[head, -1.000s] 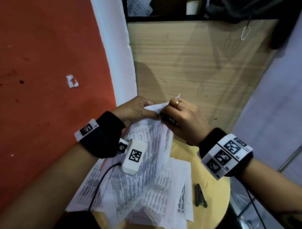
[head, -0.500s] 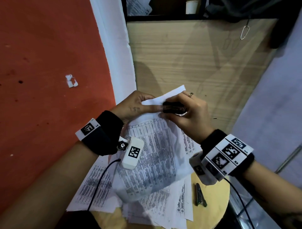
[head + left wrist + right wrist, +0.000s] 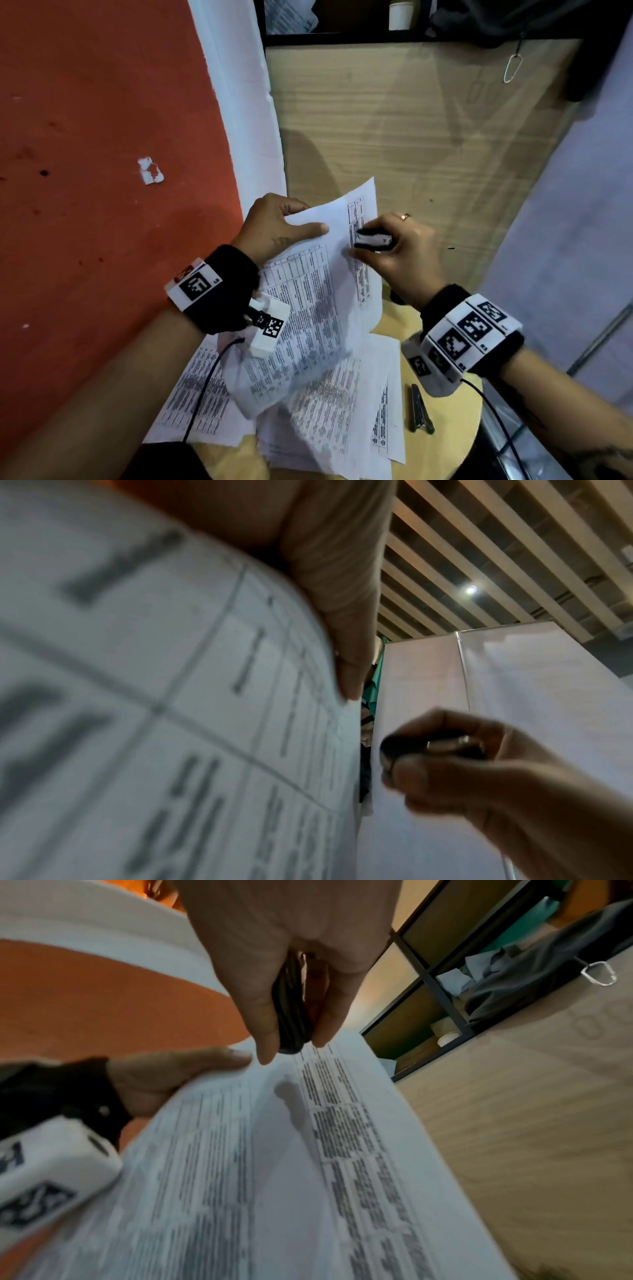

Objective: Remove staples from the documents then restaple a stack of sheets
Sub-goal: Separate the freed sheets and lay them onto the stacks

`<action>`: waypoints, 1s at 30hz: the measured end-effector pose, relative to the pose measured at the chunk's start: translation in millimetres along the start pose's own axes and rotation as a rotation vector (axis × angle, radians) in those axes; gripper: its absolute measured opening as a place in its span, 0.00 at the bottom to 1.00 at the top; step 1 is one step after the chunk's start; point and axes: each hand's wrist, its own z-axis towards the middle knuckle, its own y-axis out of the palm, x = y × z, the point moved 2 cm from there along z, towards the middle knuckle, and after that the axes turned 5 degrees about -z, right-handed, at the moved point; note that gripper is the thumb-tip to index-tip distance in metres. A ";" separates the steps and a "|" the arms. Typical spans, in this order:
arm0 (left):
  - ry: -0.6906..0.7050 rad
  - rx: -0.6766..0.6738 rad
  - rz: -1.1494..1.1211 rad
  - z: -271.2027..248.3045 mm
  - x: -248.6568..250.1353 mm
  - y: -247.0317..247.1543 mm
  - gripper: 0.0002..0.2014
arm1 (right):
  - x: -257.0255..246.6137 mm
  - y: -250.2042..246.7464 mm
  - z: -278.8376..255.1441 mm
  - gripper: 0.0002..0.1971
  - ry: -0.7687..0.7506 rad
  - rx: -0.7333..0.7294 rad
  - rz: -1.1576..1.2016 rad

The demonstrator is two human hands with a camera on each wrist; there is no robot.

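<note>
Orange wall (image 3: 102,137) at far left, small torn white scrap (image 3: 150,170) stuck on it. White strip (image 3: 239,102) next, running down beside a wooden panel (image 3: 411,137). Left hand (image 3: 274,226) raised above the round table (image 3: 455,425), thumb stretched flat along the top face of the lifted sheets (image 3: 308,291), remaining fingers hidden beneath the paper; pinching grip on the upper left edge of those sheets. Black wristband with white marker blocks below that hand, a cable trailing down from it. Lifted sheets printed with tables, tilted up off the pile, top corner pointing toward the wooden panel, lower part curling down onto the loose papers (image 3: 342,411) spread over the table. Small black stapler (image 3: 373,239), to the right of the left thumb tip and close to it, set against the upper right part of the lifted sheets; whether its mouth is around the paper edge cannot be told. Right hand (image 3: 404,250) wrapped around that stapler, thumb underneath and fingers over the top, ring on one finger; in the right wrist view the dark tool (image 3: 291,1015) clamped between thumb and fingers, its tip right at the page. Grey metal tool (image 3: 420,409) lying flat on the bare table just right of the loose papers, below the right wrist, apart from both hands. Metal clip (image 3: 513,68) hanging at upper right above the panel.
</note>
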 end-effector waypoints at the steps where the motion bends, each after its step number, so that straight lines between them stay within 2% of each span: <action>1: 0.003 -0.002 0.003 0.4 -0.9 -1.2 0.11 | 5.0 4.8 -5.3 0.16 0.027 -0.046 -0.025; 5: -0.001 -0.002 0.044 3.2 -8.5 -5.2 0.11 | 23.9 27.8 -34.8 0.21 0.163 -0.374 -0.108; 7: 0.004 -0.021 0.071 3.8 -9.7 -6.0 0.12 | 34.6 34.3 -45.2 0.21 0.225 -0.451 -0.147; 10: -0.012 -0.057 0.087 4.3 -12.1 -8.2 0.11 | 46.8 33.8 -45.1 0.21 0.320 -0.454 -0.057; 14: 0.008 -0.100 0.118 5.0 -14.0 -6.4 0.07 | 43.5 22.3 -30.4 0.20 0.490 -0.319 0.334; 16: 0.041 -0.074 0.173 6.3 -14.5 -3.9 0.07 | 39.1 18.6 -24.1 0.22 0.515 -0.310 0.485; 22: 0.143 0.063 0.242 5.0 -10.3 -5.3 0.18 | 37.6 18.2 -15.7 0.26 0.529 -0.457 0.739; 25: 0.210 0.155 0.287 1.4 -7.1 -8.0 0.29 | 29.7 13.3 -16.5 0.24 0.564 -0.551 0.905; 30: 0.268 0.249 0.447 -5.3 -5.1 -17.6 0.33 | 29.7 9.0 -18.7 0.31 0.627 -0.729 1.161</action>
